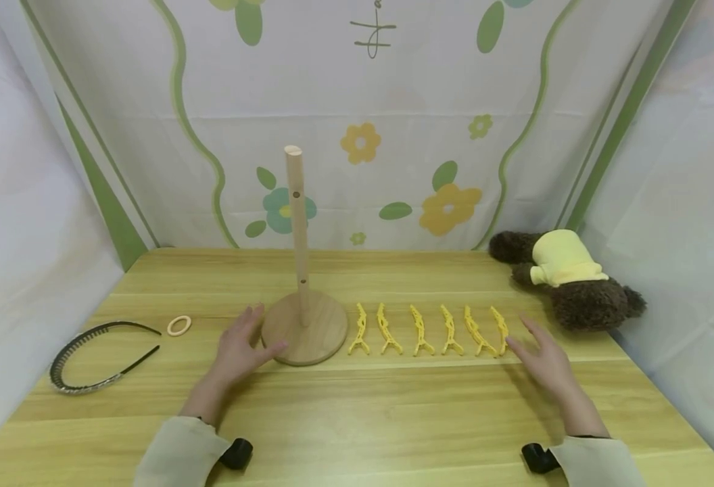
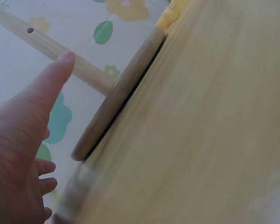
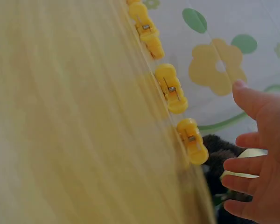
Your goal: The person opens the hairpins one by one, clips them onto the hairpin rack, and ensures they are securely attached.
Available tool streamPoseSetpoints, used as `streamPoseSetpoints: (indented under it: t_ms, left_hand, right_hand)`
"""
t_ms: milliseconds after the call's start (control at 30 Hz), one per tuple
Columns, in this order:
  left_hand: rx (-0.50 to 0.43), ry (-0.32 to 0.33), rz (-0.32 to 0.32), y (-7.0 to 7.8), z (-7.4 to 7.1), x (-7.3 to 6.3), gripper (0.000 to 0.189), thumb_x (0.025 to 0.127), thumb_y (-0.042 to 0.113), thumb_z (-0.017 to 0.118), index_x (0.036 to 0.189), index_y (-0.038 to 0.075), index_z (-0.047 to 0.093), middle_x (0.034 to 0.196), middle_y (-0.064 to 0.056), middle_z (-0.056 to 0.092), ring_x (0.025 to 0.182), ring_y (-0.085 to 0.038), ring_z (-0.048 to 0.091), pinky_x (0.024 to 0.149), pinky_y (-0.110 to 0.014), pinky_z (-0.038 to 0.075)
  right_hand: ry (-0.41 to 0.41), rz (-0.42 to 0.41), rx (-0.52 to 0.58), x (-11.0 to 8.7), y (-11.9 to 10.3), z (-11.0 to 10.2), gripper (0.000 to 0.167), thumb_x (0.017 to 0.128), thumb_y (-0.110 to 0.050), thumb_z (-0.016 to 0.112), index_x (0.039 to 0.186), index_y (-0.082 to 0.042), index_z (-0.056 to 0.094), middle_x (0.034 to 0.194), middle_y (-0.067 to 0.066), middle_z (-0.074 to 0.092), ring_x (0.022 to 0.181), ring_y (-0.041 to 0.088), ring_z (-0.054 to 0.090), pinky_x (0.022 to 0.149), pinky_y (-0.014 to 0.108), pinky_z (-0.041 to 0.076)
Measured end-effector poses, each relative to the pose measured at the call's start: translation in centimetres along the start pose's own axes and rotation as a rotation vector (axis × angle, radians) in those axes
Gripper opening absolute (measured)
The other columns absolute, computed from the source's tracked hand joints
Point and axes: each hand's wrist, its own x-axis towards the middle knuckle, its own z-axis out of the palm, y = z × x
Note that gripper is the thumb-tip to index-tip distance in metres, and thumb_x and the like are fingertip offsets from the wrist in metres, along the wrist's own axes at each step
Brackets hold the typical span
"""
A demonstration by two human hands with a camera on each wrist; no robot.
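My left hand [image 1: 237,350], fingers spread, is at the left side of a wooden stand, a post [image 1: 299,230] on a round base [image 1: 326,335]. Its thumb reaches over the base's near edge in the head view; contact cannot be told. In the left wrist view nothing sits in that hand [image 2: 18,140]. To the right of the stand lie several yellow hair clips [image 1: 418,330] in a row. Beside the rightmost clip [image 1: 500,328] is my right hand [image 1: 545,362], fingers apart and holding nothing. The right wrist view shows a gap between the hand [image 3: 275,149] and the clips [image 3: 171,88].
A dark toothed headband [image 1: 67,352] lies at the table's left, with a small pale ring [image 1: 179,326] near its tips. At the back right a brown plush toy [image 1: 588,304] in a yellow shirt lies on its side. Patterned cloth [image 1: 357,88] stands behind the wooden table [image 1: 357,419].
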Motion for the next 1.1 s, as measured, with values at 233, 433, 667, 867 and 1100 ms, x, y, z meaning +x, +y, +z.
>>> streamPoseSetpoints:
  t_ms: [233, 433, 667, 867, 1100]
  left_hand:
    - [0.096, -0.052, -0.009, -0.7, 1.1, -0.2, 0.091, 0.069, 0.057, 0.060, 0.135, 0.004, 0.028, 0.136, -0.026, 0.018, 0.122, -0.043, 0.012, 0.090, -0.061, 0.002]
    - [0.212, -0.056, 0.009, -0.6, 1.3, -0.5, 0.093, 0.066, 0.064, 0.057, 0.134, 0.006, 0.031, 0.135, -0.026, 0.021, 0.122, -0.043, 0.013, 0.090, -0.060, 0.003]
    - [0.262, -0.040, 0.018, -0.8, 1.7, -0.6, 0.093, 0.065, 0.067, 0.055, 0.134, 0.009, 0.033, 0.135, -0.025, 0.022, 0.122, -0.042, 0.014, 0.091, -0.059, 0.004]
    - [0.280, -0.046, 0.013, -0.8, 1.7, -0.5, 0.094, 0.064, 0.069, 0.054, 0.134, 0.009, 0.033, 0.135, -0.025, 0.022, 0.122, -0.042, 0.014, 0.091, -0.059, 0.005]
    - [0.264, -0.051, 0.012, -0.5, 1.6, -0.5, 0.094, 0.064, 0.068, 0.054, 0.134, 0.009, 0.033, 0.135, -0.024, 0.022, 0.122, -0.042, 0.013, 0.091, -0.059, 0.003]
  right_hand:
    - [0.017, 0.082, 0.029, -0.1, 1.9, 1.4, 0.069, 0.087, -0.044, 0.044, 0.129, 0.010, 0.030, 0.127, 0.033, 0.029, 0.113, 0.047, 0.026, 0.087, 0.056, 0.024]
    - [0.123, 0.024, -0.086, 0.2, 2.3, 2.6, 0.060, 0.084, -0.041, 0.051, 0.116, 0.009, 0.047, 0.118, 0.032, 0.040, 0.107, 0.046, 0.035, 0.083, 0.056, 0.027]
    - [0.148, 0.024, -0.135, 0.3, 2.2, 2.9, 0.058, 0.082, -0.042, 0.053, 0.111, 0.008, 0.051, 0.119, 0.032, 0.038, 0.106, 0.048, 0.033, 0.080, 0.058, 0.024]
    - [0.145, 0.036, -0.130, 0.2, 2.4, 2.9, 0.057, 0.083, -0.042, 0.053, 0.112, 0.008, 0.050, 0.119, 0.033, 0.037, 0.106, 0.048, 0.031, 0.081, 0.058, 0.023]
    - [0.148, 0.040, -0.089, -0.1, 2.5, 2.9, 0.056, 0.084, -0.037, 0.053, 0.113, 0.011, 0.047, 0.117, 0.033, 0.038, 0.106, 0.047, 0.033, 0.082, 0.056, 0.025]
